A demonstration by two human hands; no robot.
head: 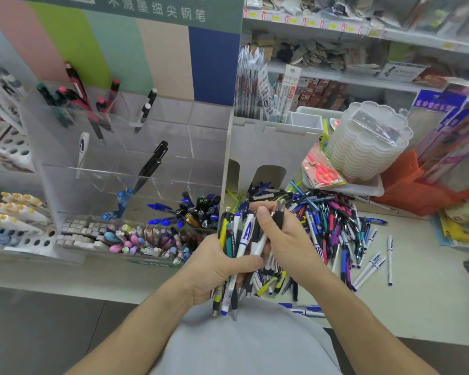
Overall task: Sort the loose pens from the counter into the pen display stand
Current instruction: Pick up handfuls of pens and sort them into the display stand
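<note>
My left hand (214,269) grips a thick bundle of pens (237,239), mixed white, black, yellow and blue, held upright in front of my body. My right hand (282,239) is just to its right, its fingers pinching a black pen (278,216) at the top of the bundle. A big heap of loose pens (328,220) lies on the white counter (417,293) behind and to the right of my hands. The clear acrylic pen display stand (136,158) rises at the left, with a few pens in its upper compartments and many in its lower front ones.
A white slotted box (271,147) with refill packs stands beside the display stand. A stack of clear scalloped trays (368,139) and pink scissors (324,171) sit at the back right. Shelves of goods fill the rear. A few white pens (374,263) lie apart on the counter.
</note>
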